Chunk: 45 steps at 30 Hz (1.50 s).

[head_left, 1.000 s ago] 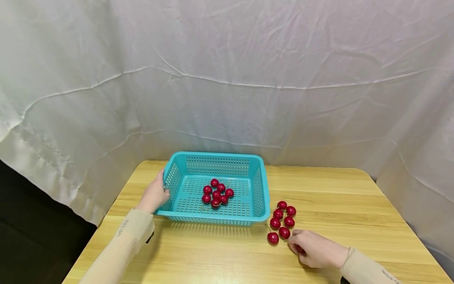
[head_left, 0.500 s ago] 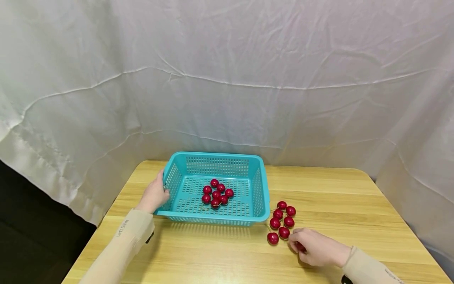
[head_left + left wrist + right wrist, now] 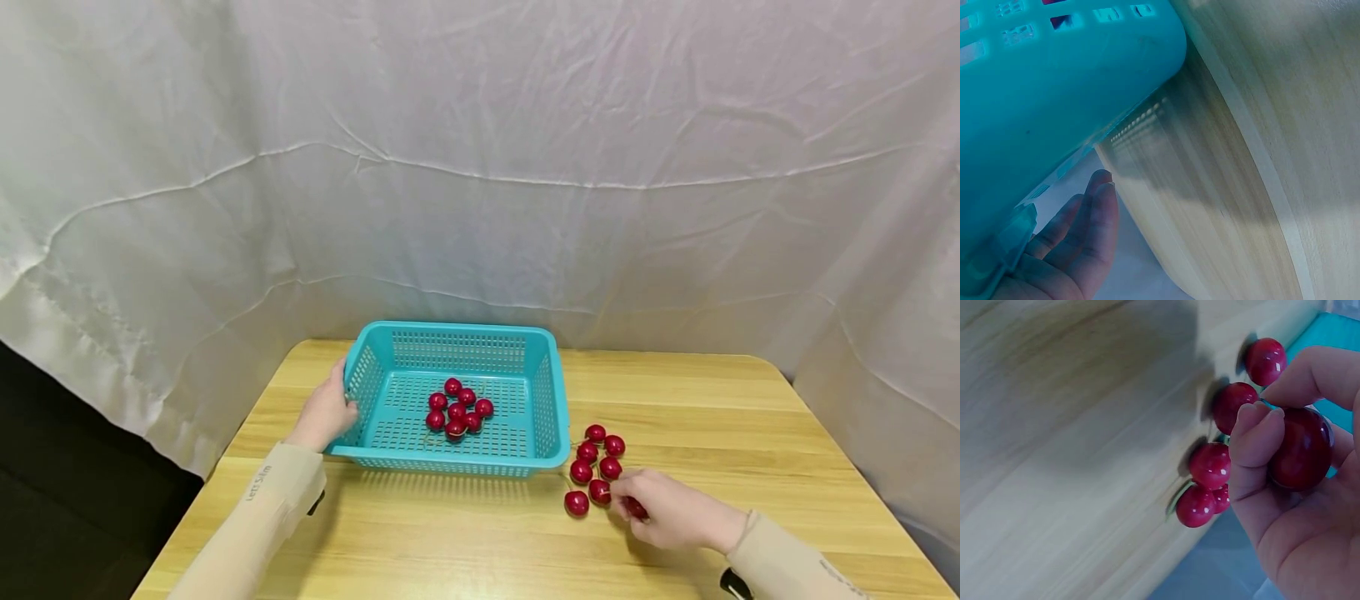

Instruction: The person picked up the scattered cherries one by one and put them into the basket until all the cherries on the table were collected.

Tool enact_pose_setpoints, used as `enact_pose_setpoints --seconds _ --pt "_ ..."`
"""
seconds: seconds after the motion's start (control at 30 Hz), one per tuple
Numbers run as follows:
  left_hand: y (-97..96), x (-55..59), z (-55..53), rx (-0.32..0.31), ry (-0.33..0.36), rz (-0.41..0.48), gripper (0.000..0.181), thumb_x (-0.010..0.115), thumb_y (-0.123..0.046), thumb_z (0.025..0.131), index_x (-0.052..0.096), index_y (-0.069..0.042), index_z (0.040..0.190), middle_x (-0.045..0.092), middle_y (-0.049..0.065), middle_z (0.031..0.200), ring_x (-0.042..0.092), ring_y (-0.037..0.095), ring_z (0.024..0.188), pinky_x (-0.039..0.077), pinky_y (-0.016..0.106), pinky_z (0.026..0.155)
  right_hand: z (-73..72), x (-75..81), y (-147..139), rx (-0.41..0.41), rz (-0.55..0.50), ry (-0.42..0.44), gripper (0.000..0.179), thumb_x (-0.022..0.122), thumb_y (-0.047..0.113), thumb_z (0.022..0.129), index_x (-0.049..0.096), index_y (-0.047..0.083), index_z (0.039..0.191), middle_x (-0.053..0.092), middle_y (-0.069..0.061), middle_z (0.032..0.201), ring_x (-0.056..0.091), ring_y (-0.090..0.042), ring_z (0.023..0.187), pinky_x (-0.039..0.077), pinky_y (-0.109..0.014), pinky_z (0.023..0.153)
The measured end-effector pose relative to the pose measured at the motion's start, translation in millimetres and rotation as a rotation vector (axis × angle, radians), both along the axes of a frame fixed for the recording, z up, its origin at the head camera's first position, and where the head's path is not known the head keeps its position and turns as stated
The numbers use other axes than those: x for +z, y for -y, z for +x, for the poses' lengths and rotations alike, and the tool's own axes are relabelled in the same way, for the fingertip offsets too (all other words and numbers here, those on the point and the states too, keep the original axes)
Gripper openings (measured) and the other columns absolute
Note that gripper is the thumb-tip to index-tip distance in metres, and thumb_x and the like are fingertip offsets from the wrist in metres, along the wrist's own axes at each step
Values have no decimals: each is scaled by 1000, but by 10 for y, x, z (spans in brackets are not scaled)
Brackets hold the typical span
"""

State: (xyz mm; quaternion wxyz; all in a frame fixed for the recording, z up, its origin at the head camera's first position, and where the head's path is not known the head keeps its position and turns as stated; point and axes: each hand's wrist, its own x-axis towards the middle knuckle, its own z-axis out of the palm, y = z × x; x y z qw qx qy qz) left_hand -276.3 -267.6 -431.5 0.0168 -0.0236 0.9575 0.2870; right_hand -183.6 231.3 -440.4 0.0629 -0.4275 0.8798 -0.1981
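My left hand (image 3: 324, 414) grips the left side of a turquoise perforated plastic basket (image 3: 562, 400); in the left wrist view its fingers (image 3: 1099, 219) reach beneath the basket's edge. Several red cherries (image 3: 456, 411) lie together on the basket floor. At right, my right hand (image 3: 671, 510) is low over the table, holding a dark red cherry (image 3: 1301, 450) in its curled fingers. The thumb and index fingertips are close to another cherry (image 3: 1234, 407), with any stem between them hard to make out. Several more cherries (image 3: 588, 452) lie in a loose cluster beside the basket.
The light wooden table (image 3: 735, 417) runs around the basket and cherries. Behind it hangs a pale grey curtain (image 3: 480, 208). A dark area (image 3: 67, 467) lies past the table's left edge. Thin stems stick out from some cherries.
My right hand has shifted slightly up and to the right, with the cherry still inside it. The left hand and basket stay in place.
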Motion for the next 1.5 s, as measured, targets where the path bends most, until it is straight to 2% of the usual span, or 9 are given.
enact_pose_setpoints --seconds 0.13,0.37,0.6,0.73,0.97,1.2,1.5 --pt "-1 1 1 1 0 2 83 52 -2 95 1 0 160 39 36 153 45 53 137 41 66 111 -9 28 20 10 -36 -12 30 62 -10 72 54 19 77 47 16 70 38 9 66 41 -12 54" --pt "-10 23 14 1 -2 -4 83 53 -2 95 2 1 160 39 36 152 46 53 136 40 66 111 -65 94 79 43 -101 -84 32 60 -12 67 51 18 74 46 12 67 37 8 67 39 -12 54" --pt "-2 23 10 -2 -4 2 83 53 -2 95 1 1 160 38 36 153 45 53 137 40 66 111 -137 213 123 43 -101 -156 31 62 -11 69 52 18 75 46 12 67 36 8 66 38 -11 55" --pt "10 5 -3 -4 -10 3 83 53 -2 95 1 1 160 39 35 153 46 53 136 41 65 111 -178 311 158 44 -102 -139 30 63 -12 72 54 16 77 48 12 70 36 8 66 38 -11 54" --pt "8 5 -3 2 -7 5 83 53 -2 95 1 0 160 39 35 153 46 52 136 41 65 111 -266 463 228 40 -110 -157 30 63 -12 71 54 16 77 49 12 69 38 8 65 39 -12 54" --pt "-17 21 2 2 -9 5 84 53 -2 94 2 1 160 38 35 153 45 52 137 41 64 112 -342 613 288 -2 -81 -113 30 62 -10 73 52 18 76 47 12 70 37 6 63 38 -14 54" --pt "-33 40 38 4 -12 5 84 54 -2 93 3 1 160 41 36 151 47 53 135 42 65 110 -441 753 399 -27 -63 -119 26 62 -9 75 54 16 78 48 12 71 41 3 64 43 -15 55"
